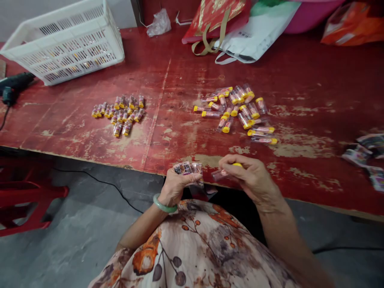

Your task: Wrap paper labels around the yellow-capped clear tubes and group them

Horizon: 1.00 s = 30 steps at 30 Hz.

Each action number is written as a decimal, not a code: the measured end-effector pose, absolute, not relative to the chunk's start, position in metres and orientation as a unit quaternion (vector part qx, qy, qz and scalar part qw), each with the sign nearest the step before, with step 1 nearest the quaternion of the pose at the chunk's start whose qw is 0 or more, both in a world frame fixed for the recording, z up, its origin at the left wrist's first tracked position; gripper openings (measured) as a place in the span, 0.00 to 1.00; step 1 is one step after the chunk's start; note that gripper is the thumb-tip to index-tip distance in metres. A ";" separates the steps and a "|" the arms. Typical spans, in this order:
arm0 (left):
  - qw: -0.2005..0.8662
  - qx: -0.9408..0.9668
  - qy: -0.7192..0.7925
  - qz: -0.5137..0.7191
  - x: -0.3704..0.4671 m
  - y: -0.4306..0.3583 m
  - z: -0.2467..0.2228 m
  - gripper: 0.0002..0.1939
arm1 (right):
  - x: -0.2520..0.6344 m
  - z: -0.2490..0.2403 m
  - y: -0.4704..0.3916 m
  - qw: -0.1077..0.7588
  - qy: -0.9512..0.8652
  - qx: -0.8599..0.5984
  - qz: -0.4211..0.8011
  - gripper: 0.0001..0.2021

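My left hand [175, 186] is closed on a few small printed plastic sleeves [183, 168] at the table's front edge. Just to its right, my right hand [250, 176] pinches a clear tube [220, 174] with a yellow cap, its far end pointing toward the left hand. The tube and the sleeves are apart. Beyond my right hand lies a loose pile of clear yellow-capped tubes [235, 108] with pinkish contents. Farther left stands a group of shorter-looking tubes [121, 112] with printed wraps and yellow bases.
A white slatted crate [78, 52] stands at the back left beside a dark corded tool [15, 84]. Bags, among them a red one [216, 20] and a white one [258, 32], lie along the back. More printed sleeves [367, 154] lie at far right. A red stool [27, 192] stands below left.
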<state>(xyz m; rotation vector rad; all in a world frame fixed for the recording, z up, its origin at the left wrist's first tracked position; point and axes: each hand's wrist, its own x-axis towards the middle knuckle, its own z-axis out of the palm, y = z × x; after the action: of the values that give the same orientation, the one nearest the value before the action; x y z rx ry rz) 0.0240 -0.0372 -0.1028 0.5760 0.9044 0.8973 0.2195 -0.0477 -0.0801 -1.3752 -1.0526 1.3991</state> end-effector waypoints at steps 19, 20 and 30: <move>0.772 0.327 0.424 0.343 0.018 -0.039 -0.091 0.19 | 0.221 -0.049 -0.025 0.421 -0.675 -0.476 0.375 0.05; 0.772 0.335 0.421 0.338 0.017 -0.039 -0.091 0.19 | 0.222 -0.049 -0.025 0.415 -0.672 -0.482 0.379 0.06; 0.761 0.352 0.430 0.334 0.017 -0.038 -0.087 0.20 | 0.219 -0.052 -0.029 0.443 -0.641 -0.486 0.397 0.06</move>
<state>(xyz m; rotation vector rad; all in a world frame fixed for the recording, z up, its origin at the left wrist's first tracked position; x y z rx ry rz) 0.0169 -0.0376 -0.0868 0.7670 0.9361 0.7271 0.2188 -0.0292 -0.0516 -1.2050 -1.5890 0.9853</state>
